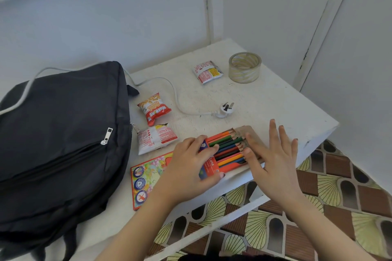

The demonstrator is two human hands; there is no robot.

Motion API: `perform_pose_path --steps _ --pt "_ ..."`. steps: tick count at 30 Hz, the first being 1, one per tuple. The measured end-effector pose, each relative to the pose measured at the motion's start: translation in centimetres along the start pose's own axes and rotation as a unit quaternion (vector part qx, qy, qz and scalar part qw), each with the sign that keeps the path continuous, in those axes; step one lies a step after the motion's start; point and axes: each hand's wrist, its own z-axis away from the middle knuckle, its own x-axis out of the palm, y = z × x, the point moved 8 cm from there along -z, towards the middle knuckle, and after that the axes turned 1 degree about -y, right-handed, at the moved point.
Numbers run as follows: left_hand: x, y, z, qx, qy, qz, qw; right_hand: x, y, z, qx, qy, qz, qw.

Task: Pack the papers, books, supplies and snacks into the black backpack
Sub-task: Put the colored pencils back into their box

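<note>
The black backpack [61,133] lies zipped at the table's left. Near the front edge, my left hand [191,165] grips the orange coloured-pencil box [209,168], whose flap stands open with the pencils [228,148] showing. My right hand [273,154] is flat, fingers spread, its fingertips touching the pencil tips at the box's open end. A colourful booklet [146,178] lies under the box. Three snack packets sit on the table: a red one [153,108], a white one [156,139] and another at the back [207,71]. A clear tape roll [244,67] stands at the back right.
A white cable [176,93] runs from behind the backpack to a plug [226,109] mid-table. The white table [275,99] stands in a corner with walls behind and to the right. Its front edge falls off to a patterned floor [318,207].
</note>
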Motion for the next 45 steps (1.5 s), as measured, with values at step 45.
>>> perform_pose_path --steps 45 --pt "-0.7 -2.9 3.0 -0.039 -0.044 0.126 0.99 1.2 -4.9 -1.8 -0.242 -0.291 -0.039 0.925"
